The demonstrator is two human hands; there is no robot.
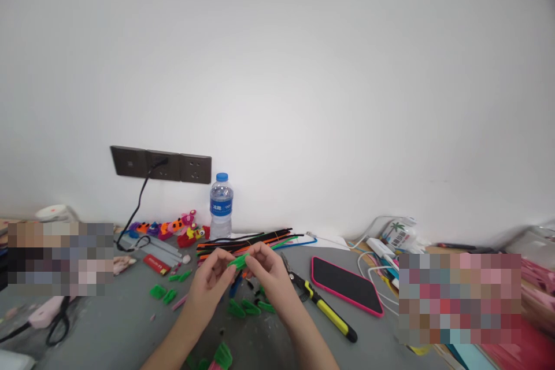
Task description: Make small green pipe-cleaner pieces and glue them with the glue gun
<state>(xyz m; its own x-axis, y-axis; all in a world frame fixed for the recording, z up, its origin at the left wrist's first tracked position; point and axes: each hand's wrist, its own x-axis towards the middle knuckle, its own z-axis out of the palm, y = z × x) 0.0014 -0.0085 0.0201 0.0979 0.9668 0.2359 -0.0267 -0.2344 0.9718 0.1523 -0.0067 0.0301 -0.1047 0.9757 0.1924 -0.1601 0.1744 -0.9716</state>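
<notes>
Between the fingertips of both hands is a small bent piece of green pipe cleaner (238, 262), held just above the grey table. My left hand (211, 278) pinches its left end, and my right hand (267, 270) grips the right end; the fingers partly cover it. Below the hands lie several green pipe cleaner loops (245, 307). More green pieces (159, 291) rest to the left of my left wrist. Behind the hands a bundle of black, orange, green and blue pipe cleaners (260, 241) stretches along the wall. Yellow-and-black pliers (332, 315) lie right of my right hand.
A water bottle (221, 208) stands against the wall. Colourful fuzzy figures (176, 226) sit left of it. A pink-cased phone (347, 285) lies at the right near white cables. One corded plug sits in the wall sockets (161, 165). Another green-and-pink piece (222, 356) is at the front edge.
</notes>
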